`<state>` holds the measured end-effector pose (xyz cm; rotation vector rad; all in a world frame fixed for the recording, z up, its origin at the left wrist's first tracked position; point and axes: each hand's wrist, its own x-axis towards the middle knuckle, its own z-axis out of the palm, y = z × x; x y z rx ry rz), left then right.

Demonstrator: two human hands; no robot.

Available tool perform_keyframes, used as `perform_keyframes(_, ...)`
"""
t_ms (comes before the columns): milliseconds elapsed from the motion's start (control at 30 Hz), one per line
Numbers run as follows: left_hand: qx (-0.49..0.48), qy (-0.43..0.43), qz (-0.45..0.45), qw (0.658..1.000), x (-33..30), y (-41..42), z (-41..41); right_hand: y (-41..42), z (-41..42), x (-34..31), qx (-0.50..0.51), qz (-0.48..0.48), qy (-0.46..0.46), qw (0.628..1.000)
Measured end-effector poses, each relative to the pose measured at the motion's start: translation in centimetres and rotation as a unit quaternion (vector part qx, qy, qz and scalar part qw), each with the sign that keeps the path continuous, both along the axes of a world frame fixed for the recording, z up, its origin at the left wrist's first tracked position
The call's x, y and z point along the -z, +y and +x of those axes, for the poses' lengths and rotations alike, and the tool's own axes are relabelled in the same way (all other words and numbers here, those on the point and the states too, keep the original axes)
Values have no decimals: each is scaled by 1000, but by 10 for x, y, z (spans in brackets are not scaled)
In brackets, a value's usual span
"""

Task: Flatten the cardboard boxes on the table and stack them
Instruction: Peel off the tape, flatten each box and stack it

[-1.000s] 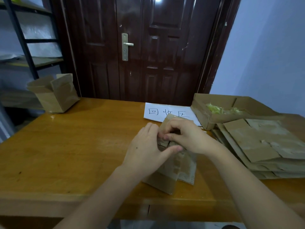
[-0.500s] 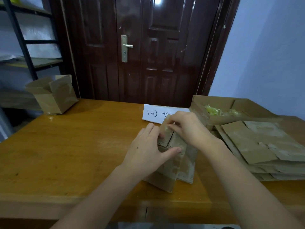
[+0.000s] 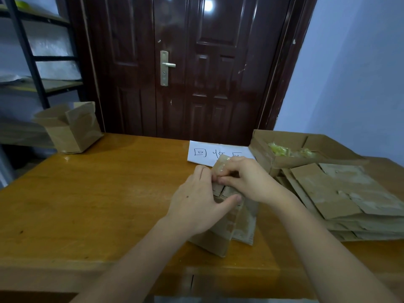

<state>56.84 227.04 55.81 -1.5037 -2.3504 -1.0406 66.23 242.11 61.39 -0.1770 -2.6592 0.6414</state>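
- Wooden table (image 3: 91,193) before a dark door.
- Small cardboard box (image 3: 227,232) stands mid-table: light, thin and bendable, probably taped; best held at its top flaps.
- Left hand (image 3: 194,206) grips its side; right hand (image 3: 247,182) fingers pinch the top.
- Flattened stack (image 3: 349,206) lies right.

white paper sheet (image 3: 209,153) on the wooden table (image 3: 98,193), handwritten characters "回收", third character hidden by hands

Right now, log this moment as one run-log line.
left hand holds box | right hand picks at tape | flat stack right | open box waiting
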Motion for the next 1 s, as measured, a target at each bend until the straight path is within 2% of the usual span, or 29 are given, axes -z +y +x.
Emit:
perform_keyframes(67,-11,-7,-27,1000,-2,1,1,1,-5,1,20,1,-8,1000)
perform_keyframes(133,1,-23,-48,999,-5,1,-2,7,-11,4,75,42,-8,996)
perform_keyframes(267,39,-45,-121,991,-21,-4,-14,29,-15,1,213,95,52,971)
perform_keyframes(333,59,-48,-177,981,-34,-8,-24,39,-13,-5,249,93,82,960)
perform_keyframes(400,62,-37,-214,974,-45,-9,-32,41,-13,-7,232,90,96,964)
perform_keyframes(500,40,0,-216,976,-49,-3,-34,36,-18,-8,161,94,81,979)
perform_keyframes(633,24,23,-178,984,-41,11,-26,26,-23,-5,46,162,-32,985)
perform_keyframes(733,12,46,-156,987,-34,13,-24,20,-23,-2,35,167,-88,981)
perform_keyframes(867,10,30,-130,991,-25,11,-22,18,-16,5,37,85,-85,992)
perform_keyframes(1000,34,-10,-100,994,-23,9,-20,14,-13,2,52,-29,-19,998)
